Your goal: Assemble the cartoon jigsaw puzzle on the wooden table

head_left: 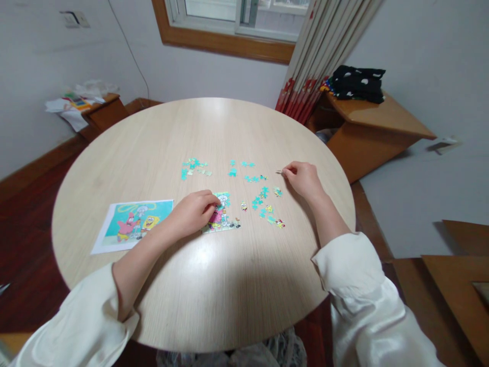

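A partly joined jigsaw puzzle (pixel 224 211) with cartoon figures lies in front of me. Over its left part rests my left hand (pixel 196 210), fingers curled together and covering some of the picture; whatever they may hold is hidden. Out to the right, my right hand (pixel 303 178) pinches a small puzzle piece (pixel 279 172) between thumb and fingertips, its thin edge toward me. A loose piece with a yellow face (pixel 244 206) lies just right of the joined part. Several turquoise pieces (pixel 259 200) are scattered between it and my right hand.
More loose pieces (pixel 194 163) lie beyond the joined part. On the left of the round table (pixel 214 285) is a printed reference picture (pixel 128 224), partly behind my left forearm. A wooden cabinet (pixel 382 122) with dark folded cloth (pixel 358 83) stands at right, near a curtain (pixel 317 46).
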Available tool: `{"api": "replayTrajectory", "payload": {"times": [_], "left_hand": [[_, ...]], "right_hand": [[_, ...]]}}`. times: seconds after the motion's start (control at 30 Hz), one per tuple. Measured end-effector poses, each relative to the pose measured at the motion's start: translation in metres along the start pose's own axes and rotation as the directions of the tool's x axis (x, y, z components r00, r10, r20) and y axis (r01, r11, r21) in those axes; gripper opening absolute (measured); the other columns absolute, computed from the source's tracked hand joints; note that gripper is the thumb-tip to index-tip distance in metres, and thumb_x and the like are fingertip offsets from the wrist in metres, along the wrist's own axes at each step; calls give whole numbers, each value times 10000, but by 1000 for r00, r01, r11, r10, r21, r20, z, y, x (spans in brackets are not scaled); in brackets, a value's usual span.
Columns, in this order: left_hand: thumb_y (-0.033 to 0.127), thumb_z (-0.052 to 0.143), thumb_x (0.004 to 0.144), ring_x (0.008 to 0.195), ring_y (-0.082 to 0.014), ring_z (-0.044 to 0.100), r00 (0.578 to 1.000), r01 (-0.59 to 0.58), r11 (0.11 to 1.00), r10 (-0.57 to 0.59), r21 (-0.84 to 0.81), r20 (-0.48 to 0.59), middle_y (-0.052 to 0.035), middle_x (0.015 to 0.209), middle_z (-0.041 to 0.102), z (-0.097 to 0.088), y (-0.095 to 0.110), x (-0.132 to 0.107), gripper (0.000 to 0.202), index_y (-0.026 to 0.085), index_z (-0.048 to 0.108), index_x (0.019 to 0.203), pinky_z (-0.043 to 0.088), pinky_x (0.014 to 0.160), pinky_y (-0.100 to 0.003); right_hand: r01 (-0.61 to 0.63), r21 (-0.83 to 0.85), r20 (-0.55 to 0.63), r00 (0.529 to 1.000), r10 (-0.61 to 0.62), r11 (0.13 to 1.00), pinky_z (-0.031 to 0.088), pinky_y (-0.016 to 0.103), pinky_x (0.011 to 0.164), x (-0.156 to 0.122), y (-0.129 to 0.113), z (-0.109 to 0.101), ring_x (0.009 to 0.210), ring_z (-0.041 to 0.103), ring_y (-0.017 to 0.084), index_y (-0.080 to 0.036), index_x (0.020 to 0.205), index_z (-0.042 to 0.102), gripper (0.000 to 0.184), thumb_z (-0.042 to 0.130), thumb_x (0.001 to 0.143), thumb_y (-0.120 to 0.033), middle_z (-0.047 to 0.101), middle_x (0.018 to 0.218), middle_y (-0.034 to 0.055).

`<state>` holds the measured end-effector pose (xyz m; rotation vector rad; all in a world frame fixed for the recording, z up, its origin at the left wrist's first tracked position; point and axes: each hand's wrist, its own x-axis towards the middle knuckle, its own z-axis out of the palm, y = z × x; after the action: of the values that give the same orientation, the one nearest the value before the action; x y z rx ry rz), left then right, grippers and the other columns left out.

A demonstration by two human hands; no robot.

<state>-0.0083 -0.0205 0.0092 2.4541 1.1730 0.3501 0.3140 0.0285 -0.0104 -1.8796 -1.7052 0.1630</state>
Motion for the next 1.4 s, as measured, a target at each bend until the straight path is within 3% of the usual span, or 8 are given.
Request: {"api": "replayTrajectory", "payload": {"times": [0.57, 0.87, 1.03, 1.17, 1.4], "left_hand": [[92, 405, 840, 831, -192, 636, 1000, -16, 1000, 16, -4, -12, -78, 894, 683, 1, -2, 1, 312, 144, 700, 927, 491, 785, -328], [93, 421, 839, 838, -194, 637, 999, -17, 1000, 17, -14, -43, -80, 915, 668, 2, -2, 1, 300, 142, 706, 920, 490, 787, -326], [96, 418, 841, 840, -186, 639, 999, -20, 1000, 19, -10, -44, -72, 917, 665, 3, -2, 0, 302, 150, 704, 923, 486, 777, -308], [102, 414, 845, 834, -184, 637, 999, -26, 1000, 26, -6, -40, -69, 916, 667, 2, -2, 0, 302, 156, 700, 923, 487, 773, -308], [106, 419, 851, 836, -187, 637, 999, -23, 1000, 23, -2, -32, -69, 921, 665, 3, -4, 0, 298, 162, 701, 931, 489, 772, -311]], "right_hand": [[1, 10, 94, 996, -2, 1000, 446, 336, 697, -4, -7, -7, 700, 613, 195, -146, 704, 709, 120, 616, 775, -173, 703, 734, 92], [-71, 168, 194, 980, 38, 983, 430, 317, 646, -8, -14, -12, 639, 575, 168, -149, 698, 676, 113, 621, 776, -209, 649, 656, 54], [-69, 177, 232, 972, 26, 982, 413, 313, 637, -10, -15, -15, 641, 559, 157, -151, 663, 664, 102, 659, 729, -229, 648, 659, 44], [-98, 227, 327, 945, 19, 969, 390, 297, 598, -13, -15, -18, 612, 529, 138, -146, 665, 662, 93, 666, 708, -229, 621, 636, 29], [-90, 335, 518, 849, -104, 938, 364, 279, 558, -11, -8, -19, 550, 457, 106, -158, 722, 639, 160, 722, 665, -282, 516, 572, -39]]}}
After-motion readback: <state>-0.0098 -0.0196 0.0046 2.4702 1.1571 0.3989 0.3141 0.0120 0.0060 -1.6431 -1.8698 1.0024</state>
